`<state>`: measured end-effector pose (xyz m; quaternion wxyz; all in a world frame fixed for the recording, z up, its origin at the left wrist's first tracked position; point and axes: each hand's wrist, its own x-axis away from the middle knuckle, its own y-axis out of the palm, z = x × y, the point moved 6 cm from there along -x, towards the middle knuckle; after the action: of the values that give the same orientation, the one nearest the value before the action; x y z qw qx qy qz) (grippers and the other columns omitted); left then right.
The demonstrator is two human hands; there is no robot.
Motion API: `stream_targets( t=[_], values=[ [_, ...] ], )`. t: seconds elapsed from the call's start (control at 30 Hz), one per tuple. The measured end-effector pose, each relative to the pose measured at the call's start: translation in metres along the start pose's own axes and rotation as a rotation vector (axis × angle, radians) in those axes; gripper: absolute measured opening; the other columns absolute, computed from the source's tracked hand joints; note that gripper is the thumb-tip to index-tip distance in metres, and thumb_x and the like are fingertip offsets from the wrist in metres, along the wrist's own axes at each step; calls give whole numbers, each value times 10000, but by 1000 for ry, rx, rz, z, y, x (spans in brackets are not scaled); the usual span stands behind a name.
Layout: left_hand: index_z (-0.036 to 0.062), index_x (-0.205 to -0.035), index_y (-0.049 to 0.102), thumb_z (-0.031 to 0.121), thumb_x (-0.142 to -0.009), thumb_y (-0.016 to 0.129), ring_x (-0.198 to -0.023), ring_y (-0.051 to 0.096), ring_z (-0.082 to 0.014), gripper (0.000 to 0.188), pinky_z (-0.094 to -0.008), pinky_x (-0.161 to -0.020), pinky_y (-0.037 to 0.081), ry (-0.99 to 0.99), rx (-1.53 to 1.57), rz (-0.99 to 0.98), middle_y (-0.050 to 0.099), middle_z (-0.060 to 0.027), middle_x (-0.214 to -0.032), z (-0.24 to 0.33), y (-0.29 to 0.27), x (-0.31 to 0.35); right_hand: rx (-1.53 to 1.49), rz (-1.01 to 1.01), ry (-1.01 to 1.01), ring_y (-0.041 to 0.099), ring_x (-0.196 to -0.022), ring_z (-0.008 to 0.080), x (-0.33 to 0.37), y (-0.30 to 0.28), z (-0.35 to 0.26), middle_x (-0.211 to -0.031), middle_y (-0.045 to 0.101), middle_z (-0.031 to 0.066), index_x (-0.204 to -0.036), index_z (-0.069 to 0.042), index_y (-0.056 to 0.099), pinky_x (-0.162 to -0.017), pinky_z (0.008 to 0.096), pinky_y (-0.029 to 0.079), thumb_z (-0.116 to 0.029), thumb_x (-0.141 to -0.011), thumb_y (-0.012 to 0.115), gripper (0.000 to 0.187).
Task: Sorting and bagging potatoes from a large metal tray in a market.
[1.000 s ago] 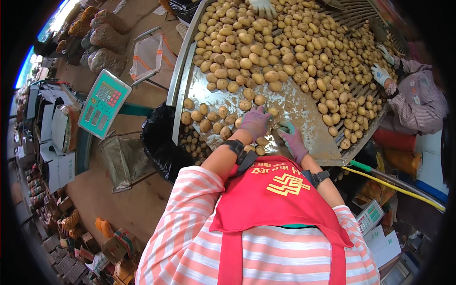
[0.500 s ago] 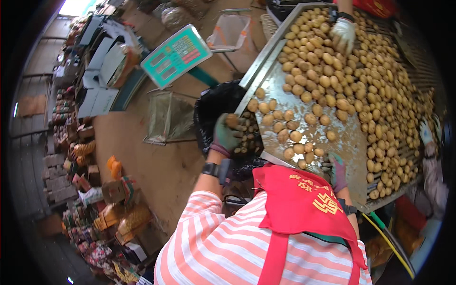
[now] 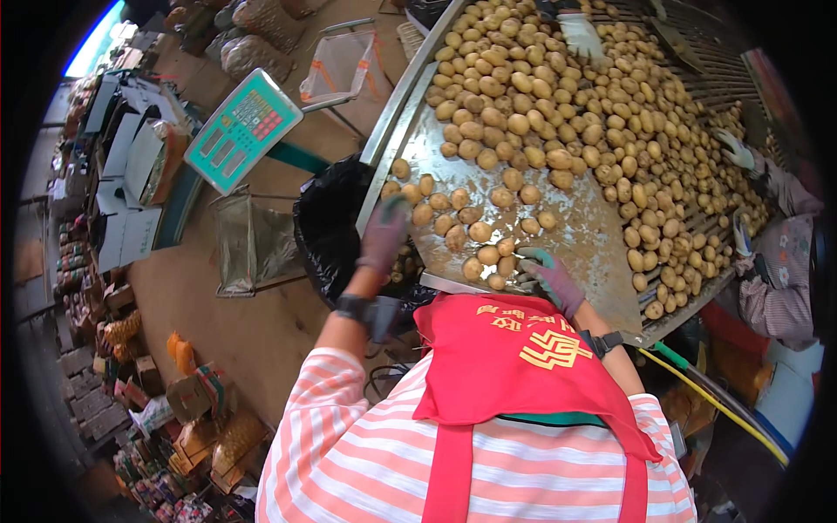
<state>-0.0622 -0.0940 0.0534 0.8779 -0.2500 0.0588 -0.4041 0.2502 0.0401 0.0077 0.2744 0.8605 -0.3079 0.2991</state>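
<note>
Loose potatoes [image 3: 480, 231] lie scattered on a wet, sloping metal table [image 3: 593, 292]. My left hand [image 3: 384, 235], in a grey-and-purple glove, is over the table's left edge beside these potatoes; motion blurs its fingers, so I cannot make out a hold. At the near edge my right hand [image 3: 553, 279], gloved alike, has its fingers apart, and their tips are beside a small group of potatoes. Below my left hand hangs a black plastic bag [image 3: 327, 209], partly hidden by my arm, with small potatoes inside.
A large potato heap [image 3: 602, 131] covers the table's far and right parts, where co-workers' gloved hands [image 3: 580, 37] reach in. A green-faced scale [image 3: 244, 131] stands left, near a framed sack [image 3: 234, 244]. A yellow hose [image 3: 715, 401] runs at the lower right.
My left hand has gone from over the black bag, where it held a potato, to the table's edge; that potato no longer shows. The whole view has shifted, with the table now farther left.
</note>
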Motion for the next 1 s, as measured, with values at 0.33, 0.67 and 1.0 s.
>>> stream_targets(
  t=[0.33, 0.67, 1.0],
  values=[
    [156, -1153, 572, 223, -702, 666, -1237, 403, -316, 466, -476, -1035, 305, 610, -754, -372, 497, -81, -1242, 93, 162, 13, -194, 343, -85, 613, -697, 144, 31, -66, 25, -897, 624, 89, -1176, -4, 539, -563, 254, 519, -162, -914, 585, 309],
    [128, -1271, 512, 244, -763, 628, -1144, 521, -337, 534, -398, -952, 439, 184, -823, -664, 496, -160, -1290, 52, 118, -15, -247, 283, -137, 594, -751, 139, 24, -53, 15, -951, 600, 103, -1202, 5, 520, -644, 253, 515, -239, -913, 596, 386],
    [82, -1108, 603, 261, -778, 636, -1020, 588, -323, 377, -398, -870, 473, -48, -13, -934, 607, -157, -1113, 94, 158, 13, -470, 7, -157, 604, -915, 169, 44, -4, -27, -1133, 563, 87, -1304, -41, 454, -790, 315, 537, -315, -889, 636, 529]
  ],
)
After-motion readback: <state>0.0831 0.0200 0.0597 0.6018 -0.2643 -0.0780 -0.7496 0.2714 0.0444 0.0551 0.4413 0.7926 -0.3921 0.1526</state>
